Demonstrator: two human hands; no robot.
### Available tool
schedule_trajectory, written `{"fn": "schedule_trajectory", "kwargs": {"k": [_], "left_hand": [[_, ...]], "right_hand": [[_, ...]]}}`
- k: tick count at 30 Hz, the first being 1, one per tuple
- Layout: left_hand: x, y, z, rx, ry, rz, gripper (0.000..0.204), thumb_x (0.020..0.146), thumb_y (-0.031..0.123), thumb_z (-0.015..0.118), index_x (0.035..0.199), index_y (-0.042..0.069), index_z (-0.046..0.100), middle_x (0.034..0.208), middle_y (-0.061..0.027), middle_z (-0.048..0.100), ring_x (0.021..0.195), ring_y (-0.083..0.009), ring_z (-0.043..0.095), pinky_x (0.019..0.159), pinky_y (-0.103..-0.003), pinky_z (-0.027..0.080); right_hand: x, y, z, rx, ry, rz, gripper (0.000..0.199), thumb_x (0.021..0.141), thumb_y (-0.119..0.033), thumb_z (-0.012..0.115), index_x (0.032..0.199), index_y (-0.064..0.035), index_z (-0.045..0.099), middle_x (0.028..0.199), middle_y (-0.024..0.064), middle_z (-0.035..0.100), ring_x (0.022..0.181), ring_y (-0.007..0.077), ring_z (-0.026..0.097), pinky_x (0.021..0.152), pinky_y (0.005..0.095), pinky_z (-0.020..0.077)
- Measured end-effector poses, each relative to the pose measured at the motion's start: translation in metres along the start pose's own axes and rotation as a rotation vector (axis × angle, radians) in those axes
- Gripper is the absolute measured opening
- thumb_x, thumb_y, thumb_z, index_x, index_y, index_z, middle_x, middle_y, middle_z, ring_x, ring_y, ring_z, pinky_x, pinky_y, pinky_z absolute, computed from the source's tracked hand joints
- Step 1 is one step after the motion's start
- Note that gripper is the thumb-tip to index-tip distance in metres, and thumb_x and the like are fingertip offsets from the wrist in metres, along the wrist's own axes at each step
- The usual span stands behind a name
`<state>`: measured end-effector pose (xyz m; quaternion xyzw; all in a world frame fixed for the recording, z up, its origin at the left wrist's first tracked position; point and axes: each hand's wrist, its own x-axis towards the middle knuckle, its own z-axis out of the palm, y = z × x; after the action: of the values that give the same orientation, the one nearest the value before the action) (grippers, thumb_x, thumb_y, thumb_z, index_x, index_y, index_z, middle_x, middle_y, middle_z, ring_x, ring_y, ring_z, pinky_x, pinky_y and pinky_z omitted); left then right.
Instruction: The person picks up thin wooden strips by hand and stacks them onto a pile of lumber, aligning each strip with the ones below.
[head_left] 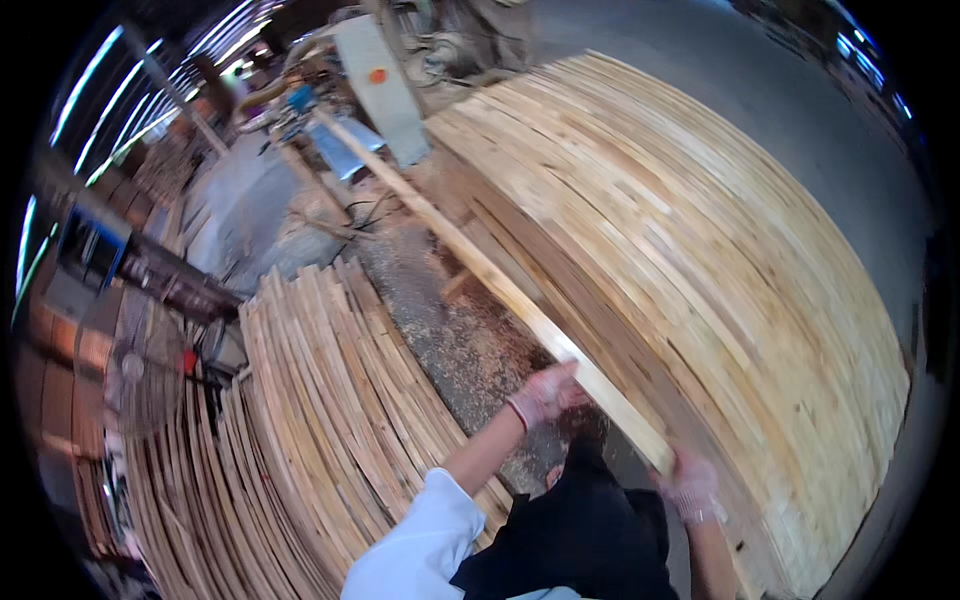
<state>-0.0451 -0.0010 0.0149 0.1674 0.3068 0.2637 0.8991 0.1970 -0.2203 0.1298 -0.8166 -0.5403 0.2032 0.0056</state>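
A long, narrow wooden plank slants across the view, from a cluttered workbench at the far left down to my hands. My left hand, in a pale pinkish glove, is closed on the plank partway along it, its fingers partly hidden beneath. At the near end, my right hand, gloved alike, grips the plank close to its tip. To the right of the plank lies a broad stack of light boards, laid side by side.
More rough planks are piled at the left, beside a wire-guarded fan. Sawdust and chips cover the floor between the stacks. A machine with a pale upright panel stands at the far end. Grey floor runs beyond the board stack.
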Motion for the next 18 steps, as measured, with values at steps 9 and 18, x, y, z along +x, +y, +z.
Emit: {"fn": "schedule_trajectory", "kwargs": {"k": [9, 18], "left_hand": [[-0.027, 0.013, -0.044, 0.384, 0.367, 0.311, 0.034, 0.099, 0.038, 0.058, 0.12, 0.012, 0.056, 0.087, -0.0045, 0.063, 0.073, -0.0181, 0.059, 0.061, -0.031, 0.049], [-0.048, -0.08, 0.017, 0.418, 0.57, 0.23, 0.028, 0.09, 0.019, 0.069, 0.068, 0.014, 0.052, 0.066, 0.0, 0.05, 0.059, -0.0156, 0.047, 0.064, -0.035, 0.047]], "right_hand": [[0.068, -0.059, -0.031, 0.076, 0.07, -0.249, 0.045, 0.085, -0.048, 0.066, 0.101, -0.0067, 0.071, 0.092, 0.0117, 0.072, 0.086, 0.0312, 0.069, 0.073, 0.0485, 0.0507], [0.061, 0.069, 0.023, -0.314, -0.15, -0.006, 0.029, 0.083, -0.021, 0.066, 0.105, -0.0051, 0.075, 0.1, 0.0168, 0.073, 0.095, 0.0368, 0.068, 0.073, 0.0609, 0.0467]]}}
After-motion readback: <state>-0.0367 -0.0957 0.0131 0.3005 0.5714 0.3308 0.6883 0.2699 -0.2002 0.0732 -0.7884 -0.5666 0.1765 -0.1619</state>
